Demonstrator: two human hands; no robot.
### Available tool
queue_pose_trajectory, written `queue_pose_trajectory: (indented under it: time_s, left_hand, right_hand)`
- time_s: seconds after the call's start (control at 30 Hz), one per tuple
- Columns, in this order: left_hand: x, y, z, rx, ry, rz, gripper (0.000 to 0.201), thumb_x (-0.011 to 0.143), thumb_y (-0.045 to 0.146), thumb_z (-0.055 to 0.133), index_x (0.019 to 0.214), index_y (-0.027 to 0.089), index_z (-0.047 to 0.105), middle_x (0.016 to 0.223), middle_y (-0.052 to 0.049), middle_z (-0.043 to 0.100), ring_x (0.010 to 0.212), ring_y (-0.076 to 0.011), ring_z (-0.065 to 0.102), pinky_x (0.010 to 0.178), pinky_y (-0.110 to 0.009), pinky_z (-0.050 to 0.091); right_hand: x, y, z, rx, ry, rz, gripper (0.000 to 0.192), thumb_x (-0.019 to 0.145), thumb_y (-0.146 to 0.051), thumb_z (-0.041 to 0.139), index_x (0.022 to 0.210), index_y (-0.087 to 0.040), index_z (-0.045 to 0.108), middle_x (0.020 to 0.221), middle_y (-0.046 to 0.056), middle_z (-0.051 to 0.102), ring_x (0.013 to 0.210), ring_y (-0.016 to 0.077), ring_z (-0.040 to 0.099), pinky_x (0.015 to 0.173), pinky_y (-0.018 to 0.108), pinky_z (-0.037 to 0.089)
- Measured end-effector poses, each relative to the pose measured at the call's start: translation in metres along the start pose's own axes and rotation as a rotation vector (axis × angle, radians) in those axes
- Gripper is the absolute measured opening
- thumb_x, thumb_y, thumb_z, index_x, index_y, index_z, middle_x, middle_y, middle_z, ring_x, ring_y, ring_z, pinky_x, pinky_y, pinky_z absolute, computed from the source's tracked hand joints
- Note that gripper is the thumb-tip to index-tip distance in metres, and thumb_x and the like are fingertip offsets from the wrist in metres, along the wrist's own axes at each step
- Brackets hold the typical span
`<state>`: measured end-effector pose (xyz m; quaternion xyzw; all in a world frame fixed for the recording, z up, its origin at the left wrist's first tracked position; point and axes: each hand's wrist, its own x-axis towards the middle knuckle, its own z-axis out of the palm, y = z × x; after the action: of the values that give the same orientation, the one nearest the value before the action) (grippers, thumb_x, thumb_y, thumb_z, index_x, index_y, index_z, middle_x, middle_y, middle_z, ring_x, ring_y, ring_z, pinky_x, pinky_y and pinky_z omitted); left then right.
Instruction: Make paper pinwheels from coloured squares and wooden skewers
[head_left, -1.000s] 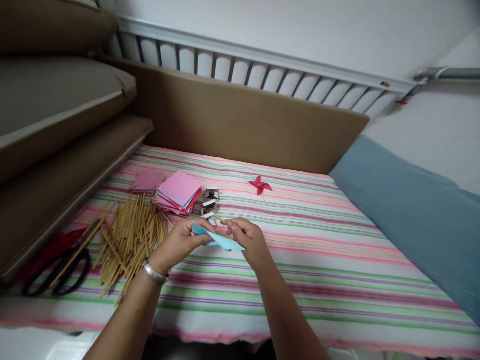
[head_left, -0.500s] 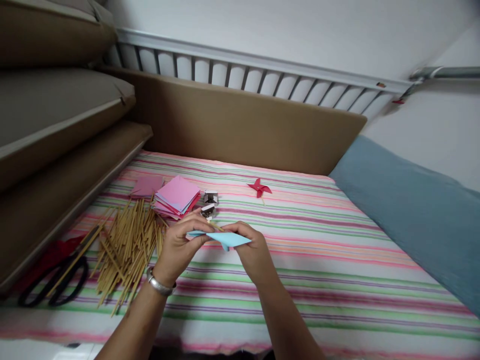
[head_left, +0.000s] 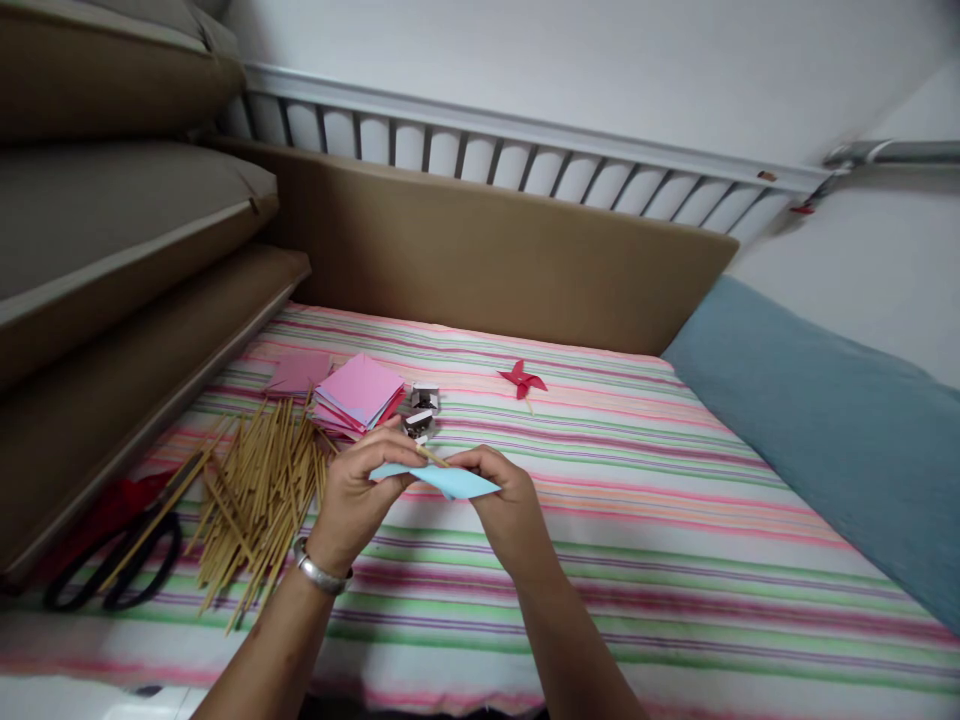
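While both hands (head_left: 435,495) pinch it, thin blue paper (head_left: 450,481) folds flat.

Striped bed (head_left: 637,520) carries: stick pile (head_left: 255,490), pink paper stack (head_left: 358,392), staplers (head_left: 421,408), red pinwheel (head_left: 523,380), black scissors (head_left: 112,570) at left edge.

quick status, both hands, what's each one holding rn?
Left hand: closed, pinching the left end of the light blue paper.
Right hand: closed on the same paper, with a thin wooden stick at its fingers.
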<state>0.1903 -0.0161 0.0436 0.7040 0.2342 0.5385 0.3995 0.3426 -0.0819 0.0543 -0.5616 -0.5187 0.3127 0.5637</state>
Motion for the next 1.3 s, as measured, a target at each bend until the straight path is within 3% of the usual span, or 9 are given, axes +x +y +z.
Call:
queue_pose_trajectory:
  time_s: [0.77,1.1,1.3]
  left_hand:
    - [0.0016,0.0005,0.0012,-0.013,-0.005,-0.023,0.006,0.073,0.015,0.067,0.072,0.021,0.068,0.079,-0.002,0.070,0.079,-0.0169,0.064,0.095,-0.040,0.039]
    - [-0.0001,-0.0013,-0.0001,-0.047,0.001,-0.054,0.003,0.072,0.018,0.068,0.072,0.021,0.068,0.085,-0.004,0.067,0.083,-0.0173,0.062,0.085,-0.035,0.045]
    - [0.0001,-0.0026,0.0000,-0.083,0.020,-0.026,0.007,0.071,0.015,0.069,0.071,0.022,0.067,0.079,-0.001,0.065,0.079,-0.0149,0.061,0.091,-0.037,0.043]
  right_hand:
    - [0.0006,-0.0029,0.0003,0.021,0.031,0.007,0.014,0.067,-0.011,0.057,0.070,-0.020,0.067,0.069,-0.001,0.060,0.061,0.0120,0.057,0.059,0.024,0.046]
    - [-0.0003,-0.0004,-0.0001,-0.076,0.069,-0.084,0.011,0.070,-0.013,0.058,0.069,-0.020,0.067,0.070,0.000,0.059,0.065,0.0122,0.055,0.058,0.023,0.043]
    - [-0.0006,0.0021,-0.0011,-0.089,0.052,-0.131,0.014,0.071,-0.011,0.058,0.072,-0.021,0.068,0.071,0.000,0.059,0.067,0.0129,0.056,0.058,0.023,0.042]
